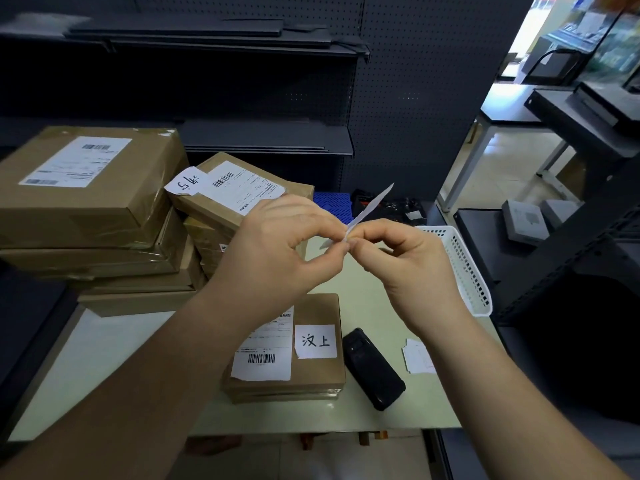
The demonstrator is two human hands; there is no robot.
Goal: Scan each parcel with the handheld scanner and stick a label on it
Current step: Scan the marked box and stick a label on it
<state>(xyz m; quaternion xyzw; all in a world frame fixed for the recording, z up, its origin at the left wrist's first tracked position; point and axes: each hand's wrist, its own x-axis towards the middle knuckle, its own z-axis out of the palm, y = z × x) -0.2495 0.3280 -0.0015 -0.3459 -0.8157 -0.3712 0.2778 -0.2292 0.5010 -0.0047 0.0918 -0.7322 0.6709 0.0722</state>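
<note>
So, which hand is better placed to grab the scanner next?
Probably the right hand: the scanner lies right of the parcel, by that forearm. It and the left hand pinch a paper slip.

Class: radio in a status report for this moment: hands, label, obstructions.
Left hand and right hand pinch paper strip. Scanner lies beside labelled parcel. No obstruction seen.

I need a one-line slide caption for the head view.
Left hand and right hand pinch a white label strip above a labelled parcel; the black scanner lies beside it.
</note>
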